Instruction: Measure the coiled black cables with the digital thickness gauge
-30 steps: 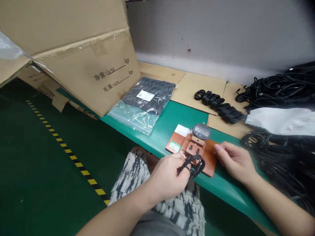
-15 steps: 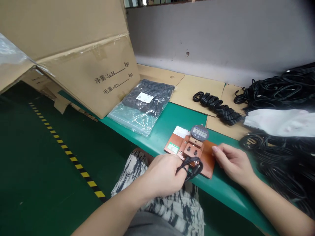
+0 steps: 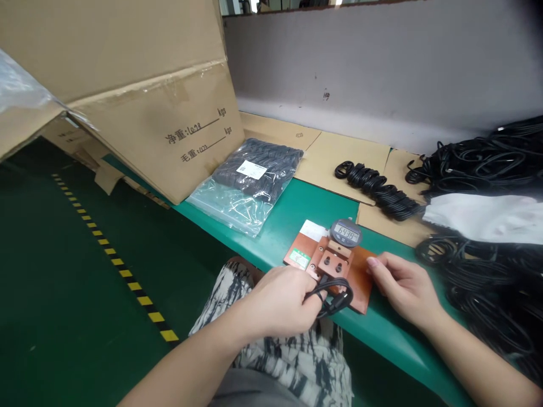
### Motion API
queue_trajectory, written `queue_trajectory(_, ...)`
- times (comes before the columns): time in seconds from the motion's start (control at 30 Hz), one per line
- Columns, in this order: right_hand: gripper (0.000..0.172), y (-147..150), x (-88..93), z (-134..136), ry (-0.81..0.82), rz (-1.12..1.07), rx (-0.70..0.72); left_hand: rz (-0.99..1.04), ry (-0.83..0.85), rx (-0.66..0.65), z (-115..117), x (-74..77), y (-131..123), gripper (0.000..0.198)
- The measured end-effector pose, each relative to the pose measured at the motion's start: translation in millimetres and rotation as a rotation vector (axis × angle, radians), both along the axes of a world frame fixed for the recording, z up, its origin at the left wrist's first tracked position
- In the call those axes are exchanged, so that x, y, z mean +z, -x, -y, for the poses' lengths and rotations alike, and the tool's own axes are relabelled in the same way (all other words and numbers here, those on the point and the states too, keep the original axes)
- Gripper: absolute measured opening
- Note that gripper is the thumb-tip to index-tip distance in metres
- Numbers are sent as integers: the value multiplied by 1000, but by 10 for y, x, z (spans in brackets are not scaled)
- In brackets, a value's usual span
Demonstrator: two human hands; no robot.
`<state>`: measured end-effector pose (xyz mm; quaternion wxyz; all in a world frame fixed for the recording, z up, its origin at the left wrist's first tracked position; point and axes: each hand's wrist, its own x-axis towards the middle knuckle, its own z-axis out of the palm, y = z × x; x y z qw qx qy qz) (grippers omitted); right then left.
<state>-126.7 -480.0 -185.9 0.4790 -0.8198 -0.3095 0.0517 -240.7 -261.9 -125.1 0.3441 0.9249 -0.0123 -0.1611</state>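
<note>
My left hand (image 3: 291,299) is closed on a coiled black cable (image 3: 339,299), at the near side of a measuring fixture. The fixture has a brown base plate (image 3: 362,282), a clamp-like block with two dark screws (image 3: 333,265) and a round digital gauge (image 3: 345,233) showing digits. One end of the cable reaches the front of the block; my fingers partly hide where it meets. My right hand (image 3: 407,288) pinches the right edge of the base plate between thumb and curled fingers.
A clear bag of bundled cables (image 3: 258,169) lies on the green table (image 3: 292,198) beside a large cardboard box (image 3: 161,130). Behind the fixture is a tied row of coiled cables (image 3: 377,189). Heaps of black cables (image 3: 483,164) and a white cloth (image 3: 483,217) fill the right side.
The digits on the gauge have changed. Both hands keep their places at the fixture, and the whole view has shifted slightly.
</note>
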Motion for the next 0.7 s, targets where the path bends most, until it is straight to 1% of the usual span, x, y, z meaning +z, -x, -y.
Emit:
queue_trajectory(0.27, 40, -11, -33, 17, 8, -8, 3, -1, -7, -1, -8, -75, -2, 36)
queue_trajectory(0.43, 37, -16, -47, 21, 11, -7, 2, 3, -24, 0, -2, -60, -15, 36)
queue_trajectory(0.57, 37, -13, -25, 5, -1, -3, 1, -4, -33, -2, 2, -34, -24, 35)
queue_trajectory(0.7, 36, -11, -6, -12, -14, -5, 7, -13, -34, 2, 2, -45, -22, 35)
